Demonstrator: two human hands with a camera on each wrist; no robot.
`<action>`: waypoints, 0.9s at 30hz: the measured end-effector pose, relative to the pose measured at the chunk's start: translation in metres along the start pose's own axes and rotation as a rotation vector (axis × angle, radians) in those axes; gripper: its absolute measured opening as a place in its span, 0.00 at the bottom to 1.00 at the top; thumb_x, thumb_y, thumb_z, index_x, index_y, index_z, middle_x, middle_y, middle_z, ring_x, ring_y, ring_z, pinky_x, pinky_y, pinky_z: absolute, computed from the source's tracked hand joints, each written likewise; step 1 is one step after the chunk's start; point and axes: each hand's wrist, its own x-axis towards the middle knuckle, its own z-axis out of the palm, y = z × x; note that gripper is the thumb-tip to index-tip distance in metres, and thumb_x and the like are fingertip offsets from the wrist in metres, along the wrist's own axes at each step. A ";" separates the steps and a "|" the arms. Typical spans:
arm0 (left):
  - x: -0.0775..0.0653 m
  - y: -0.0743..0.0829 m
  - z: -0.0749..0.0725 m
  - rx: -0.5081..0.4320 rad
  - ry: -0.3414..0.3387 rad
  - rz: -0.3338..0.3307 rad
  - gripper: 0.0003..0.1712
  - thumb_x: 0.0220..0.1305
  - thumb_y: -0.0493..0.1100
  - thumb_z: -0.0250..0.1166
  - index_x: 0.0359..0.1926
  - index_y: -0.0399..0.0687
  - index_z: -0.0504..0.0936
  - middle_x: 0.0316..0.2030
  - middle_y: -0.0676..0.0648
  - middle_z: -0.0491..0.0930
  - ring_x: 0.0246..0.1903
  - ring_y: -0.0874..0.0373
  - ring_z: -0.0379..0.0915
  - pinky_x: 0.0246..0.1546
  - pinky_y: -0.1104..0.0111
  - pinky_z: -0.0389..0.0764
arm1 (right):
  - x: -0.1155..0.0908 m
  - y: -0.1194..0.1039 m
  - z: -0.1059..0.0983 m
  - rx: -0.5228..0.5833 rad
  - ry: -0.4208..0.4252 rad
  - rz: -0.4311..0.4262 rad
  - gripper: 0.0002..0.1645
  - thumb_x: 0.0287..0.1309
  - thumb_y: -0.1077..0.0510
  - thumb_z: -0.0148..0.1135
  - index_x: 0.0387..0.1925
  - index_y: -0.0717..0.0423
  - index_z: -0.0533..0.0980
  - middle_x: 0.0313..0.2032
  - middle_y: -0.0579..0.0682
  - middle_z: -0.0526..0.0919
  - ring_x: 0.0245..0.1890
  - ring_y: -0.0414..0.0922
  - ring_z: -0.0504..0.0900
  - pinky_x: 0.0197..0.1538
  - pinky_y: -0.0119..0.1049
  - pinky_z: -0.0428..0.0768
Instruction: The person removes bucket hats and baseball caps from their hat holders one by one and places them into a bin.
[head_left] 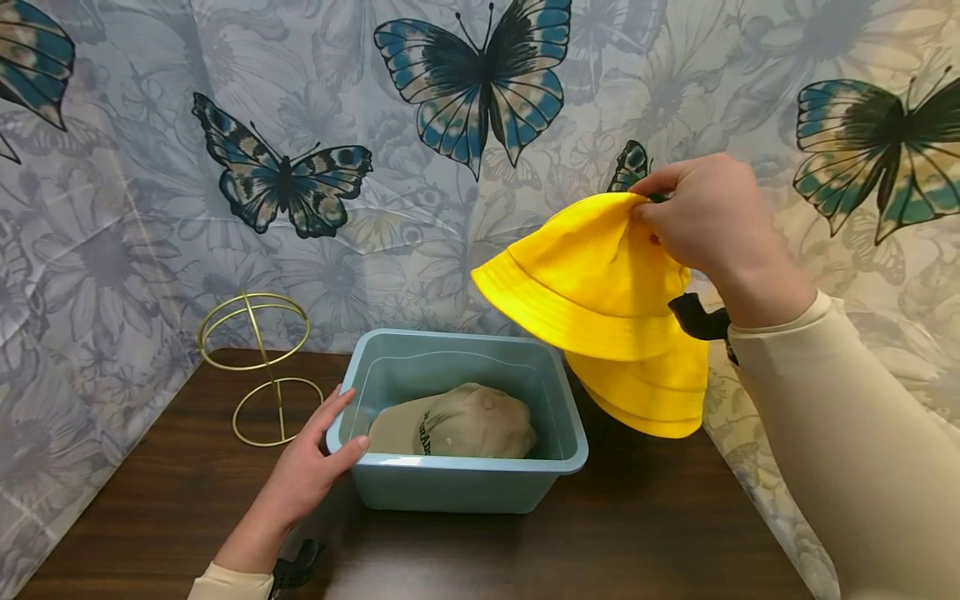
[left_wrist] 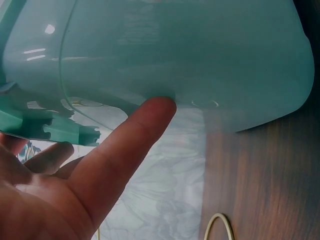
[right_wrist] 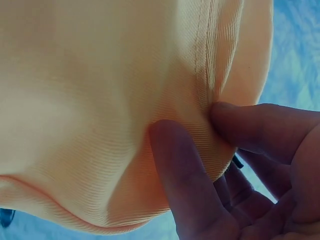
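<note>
Two bare hands are busy over a dark brown wood-grained desk (head_left: 675, 525), and we see the right hand (head_left: 708, 221) pinching a soft yellow cloth bucket hat (head_left: 577, 275) by its crown, thumb and forefinger creasing the fabric. The hat hangs in the air toward the desk's back right corner, above and to the right of a rectangular blue-green plastic bin (head_left: 450, 487). A second yellow brim (head_left: 645, 396) shows beneath the first; we cannot tell whether it belongs to the same hat. The left hand (head_left: 307, 475) rests at the bin's front left corner, thumb and forefinger touching it, both mostly straight. We find the bin upright near the middle of the desk's back edge, and inside it lies a beige cloth baseball cap (head_left: 480, 421) with dark lettering, its bill pointing left. Near the desk's back left corner we see a gold wire stand (head_left: 277, 382) of rings, just beyond the left hand. Behind the desk's back edge hangs a pale floral backdrop (head_left: 420, 275) printed with blue-and-black butterflies (head_left: 486, 79). Cream sleeves (head_left: 862, 450) cover both forearms.
</note>
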 end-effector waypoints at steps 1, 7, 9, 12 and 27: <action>0.000 0.000 0.000 -0.003 -0.002 0.003 0.42 0.68 0.50 0.66 0.77 0.50 0.57 0.78 0.46 0.41 0.72 0.32 0.44 0.43 0.48 0.81 | -0.001 -0.004 0.004 0.006 -0.011 -0.009 0.20 0.66 0.56 0.62 0.57 0.55 0.82 0.47 0.62 0.83 0.34 0.54 0.80 0.29 0.39 0.81; 0.000 -0.001 0.000 -0.015 -0.010 0.013 0.42 0.68 0.49 0.66 0.77 0.49 0.57 0.78 0.45 0.40 0.72 0.32 0.41 0.45 0.47 0.80 | -0.006 -0.024 0.030 0.057 -0.092 -0.047 0.17 0.65 0.57 0.65 0.54 0.56 0.84 0.42 0.60 0.84 0.29 0.51 0.81 0.31 0.42 0.83; 0.000 -0.003 0.000 -0.004 -0.008 0.016 0.43 0.68 0.50 0.66 0.77 0.50 0.57 0.78 0.46 0.41 0.72 0.32 0.41 0.45 0.47 0.80 | -0.007 -0.029 0.038 0.079 -0.117 -0.048 0.16 0.65 0.58 0.65 0.53 0.57 0.84 0.43 0.59 0.83 0.29 0.51 0.81 0.32 0.41 0.83; 0.001 -0.005 0.000 0.014 -0.005 0.023 0.43 0.68 0.50 0.66 0.77 0.50 0.57 0.78 0.46 0.41 0.72 0.32 0.42 0.45 0.48 0.80 | -0.008 -0.034 0.050 0.109 -0.156 -0.044 0.15 0.65 0.59 0.65 0.52 0.57 0.84 0.44 0.58 0.83 0.29 0.51 0.81 0.33 0.40 0.84; 0.001 -0.004 -0.002 0.046 0.006 0.026 0.42 0.68 0.53 0.65 0.77 0.50 0.59 0.78 0.46 0.43 0.72 0.31 0.44 0.46 0.46 0.80 | -0.015 -0.063 0.096 0.233 -0.252 -0.020 0.13 0.66 0.58 0.65 0.50 0.56 0.85 0.40 0.53 0.82 0.30 0.50 0.81 0.33 0.36 0.83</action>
